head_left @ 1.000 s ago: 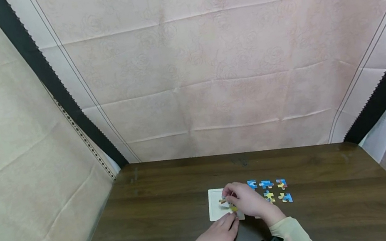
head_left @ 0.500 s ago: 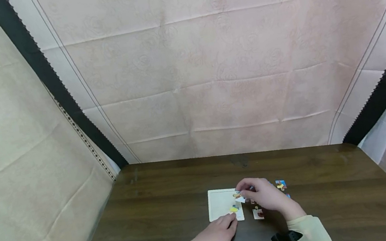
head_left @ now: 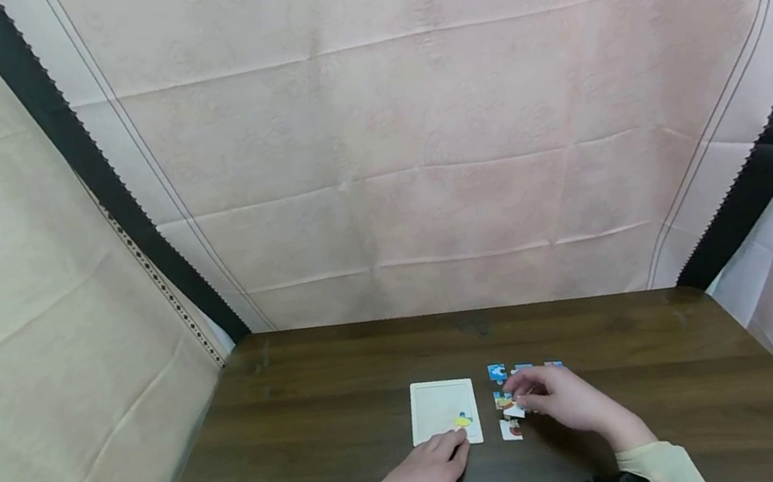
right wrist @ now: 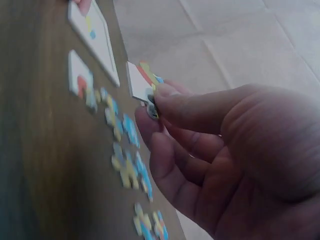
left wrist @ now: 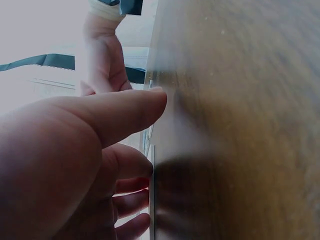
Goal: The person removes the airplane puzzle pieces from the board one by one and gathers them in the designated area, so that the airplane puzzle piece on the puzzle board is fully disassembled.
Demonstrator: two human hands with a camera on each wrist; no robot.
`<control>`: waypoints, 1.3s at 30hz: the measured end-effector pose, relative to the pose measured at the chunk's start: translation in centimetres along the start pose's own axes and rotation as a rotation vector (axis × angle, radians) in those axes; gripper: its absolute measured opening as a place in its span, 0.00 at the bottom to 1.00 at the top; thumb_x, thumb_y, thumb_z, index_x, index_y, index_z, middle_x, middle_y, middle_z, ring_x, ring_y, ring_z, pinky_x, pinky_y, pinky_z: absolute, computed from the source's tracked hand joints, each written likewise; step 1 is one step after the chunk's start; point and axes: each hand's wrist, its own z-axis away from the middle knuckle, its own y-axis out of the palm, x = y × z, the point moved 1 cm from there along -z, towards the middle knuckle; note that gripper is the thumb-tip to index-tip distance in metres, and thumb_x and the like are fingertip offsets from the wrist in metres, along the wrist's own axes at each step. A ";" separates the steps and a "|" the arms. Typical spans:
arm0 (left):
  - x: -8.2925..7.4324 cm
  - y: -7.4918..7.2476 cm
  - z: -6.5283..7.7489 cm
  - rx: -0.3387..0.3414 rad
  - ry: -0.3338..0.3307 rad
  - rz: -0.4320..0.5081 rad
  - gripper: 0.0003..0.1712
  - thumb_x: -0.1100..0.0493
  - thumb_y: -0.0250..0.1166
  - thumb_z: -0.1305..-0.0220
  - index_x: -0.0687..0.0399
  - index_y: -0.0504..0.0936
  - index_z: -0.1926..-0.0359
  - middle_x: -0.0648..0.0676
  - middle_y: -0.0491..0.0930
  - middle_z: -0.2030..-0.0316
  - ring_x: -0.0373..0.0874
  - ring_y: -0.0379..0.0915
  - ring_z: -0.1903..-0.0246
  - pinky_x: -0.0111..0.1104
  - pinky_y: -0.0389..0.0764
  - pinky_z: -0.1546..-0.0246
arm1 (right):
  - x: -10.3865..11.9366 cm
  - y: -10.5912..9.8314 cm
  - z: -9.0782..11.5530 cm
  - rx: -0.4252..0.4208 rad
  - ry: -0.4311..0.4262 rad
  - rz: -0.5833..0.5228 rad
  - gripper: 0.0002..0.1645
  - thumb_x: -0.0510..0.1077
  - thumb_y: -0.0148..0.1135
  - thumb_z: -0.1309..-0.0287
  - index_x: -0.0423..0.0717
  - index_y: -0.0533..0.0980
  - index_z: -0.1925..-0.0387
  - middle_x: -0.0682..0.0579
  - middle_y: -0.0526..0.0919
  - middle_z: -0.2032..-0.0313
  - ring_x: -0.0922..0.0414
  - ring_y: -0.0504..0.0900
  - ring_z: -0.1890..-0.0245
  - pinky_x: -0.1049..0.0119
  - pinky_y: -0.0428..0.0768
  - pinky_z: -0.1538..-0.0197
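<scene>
My right hand (head_left: 559, 399) pinches a jigsaw puzzle piece (right wrist: 137, 82) between thumb and fingers. That piece is white with red, yellow and grey print, and it is held just above the loose pieces. My left hand (head_left: 424, 479) lies with fingers extended, their tips on the near edge of a white puzzle tray (head_left: 431, 402). A small yellow and blue patch (head_left: 463, 421) shows in the tray's near right corner; whether it is a piece or print, I cannot tell. In the left wrist view, the left thumb points forward above the table.
Several loose puzzle pieces lie in rows right of the tray, among them a blue piece (head_left: 497, 372) and a white piece (head_left: 511, 429) nearest me. My right hand covers some of them. The brown wooden table (head_left: 297, 440) ends at a pale cloth wall (head_left: 427, 209).
My right hand has moved right, from above the tray to above the loose pieces, still pinching the puzzle piece. The left hand stays at the tray's near edge.
</scene>
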 end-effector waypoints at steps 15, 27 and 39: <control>0.3 0.1 0.0 0.058 -0.022 0.094 0.43 0.36 0.61 0.22 0.59 0.68 0.21 0.55 0.62 0.21 0.48 0.60 0.24 0.39 0.68 0.28 | -1.9 -1.9 3.1 0.046 0.064 0.006 0.04 0.45 0.72 0.30 0.51 0.86 0.57 0.59 0.85 0.63 0.59 0.81 0.63 0.65 0.82 0.58; 0.4 0.2 -0.2 0.065 -0.017 0.090 0.43 0.36 0.61 0.22 0.59 0.68 0.20 0.54 0.61 0.21 0.47 0.60 0.24 0.39 0.68 0.28 | -2.5 -1.2 3.1 0.042 0.029 0.037 0.02 0.43 0.73 0.31 0.51 0.87 0.58 0.60 0.85 0.63 0.61 0.79 0.65 0.65 0.80 0.60; 0.3 0.1 -0.1 0.061 -0.019 0.083 0.43 0.36 0.61 0.22 0.59 0.68 0.20 0.54 0.61 0.21 0.47 0.60 0.24 0.38 0.68 0.28 | -2.2 -0.9 3.0 0.035 0.041 0.091 0.11 0.43 0.80 0.40 0.48 0.86 0.58 0.59 0.83 0.66 0.62 0.77 0.67 0.65 0.79 0.62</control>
